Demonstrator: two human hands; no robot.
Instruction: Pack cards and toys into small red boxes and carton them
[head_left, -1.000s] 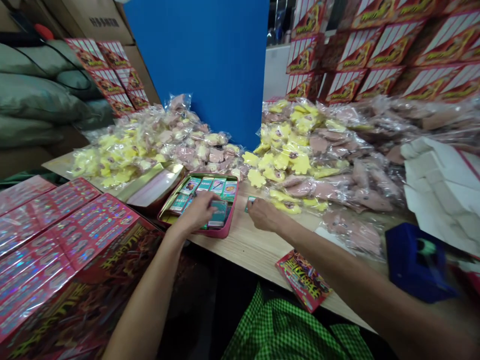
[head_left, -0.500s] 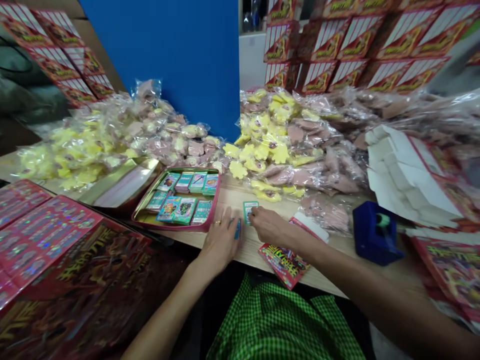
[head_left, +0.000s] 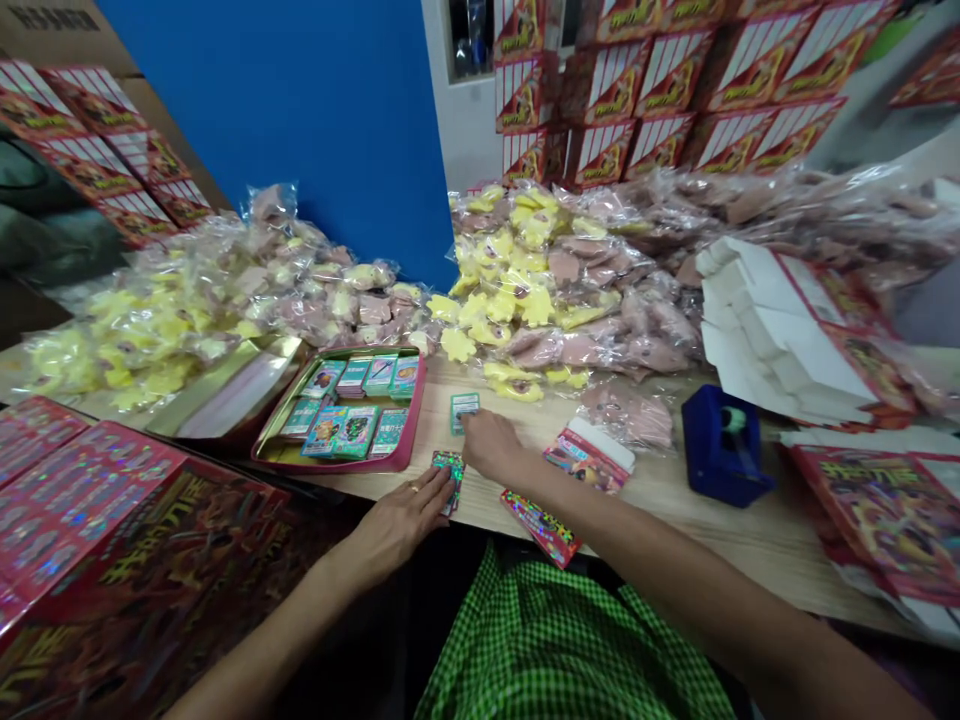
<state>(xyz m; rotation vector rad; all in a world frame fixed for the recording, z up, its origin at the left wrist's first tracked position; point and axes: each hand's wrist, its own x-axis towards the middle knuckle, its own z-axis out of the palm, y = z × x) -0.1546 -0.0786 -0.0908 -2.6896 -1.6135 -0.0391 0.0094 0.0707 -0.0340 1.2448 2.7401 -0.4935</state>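
My left hand (head_left: 412,507), wearing a ring, lies with its fingers stretched over a few sparkly green trading cards (head_left: 450,464) near the table's front edge. My right hand (head_left: 491,444) is closed, its fingertips at the lower right corner of a single green-bordered trading card (head_left: 463,404) lying on the table. Its finger pads are hidden. Left of both hands sits an open pink-rimmed tin (head_left: 407,440), gold inside, holding several stacks of cards. Right of my hands lie a red printed packet (head_left: 546,530) and a small opened box (head_left: 592,455), partly behind my right forearm.
Bagged yellow and pinkish pieces (head_left: 525,290) are heaped across the back. A blue tape dispenser (head_left: 724,450) and unfolded white-and-red cartons (head_left: 780,330) stand right. A gold lid-like tray (head_left: 225,385) and large red boxes (head_left: 112,500) are left. Stacked red boxes (head_left: 600,90) rise behind.
The view has shifted, so most things appear further left. My left hand has drawn slightly toward the front edge, uncovering the sparkly cards. My right hand stays by the single card.
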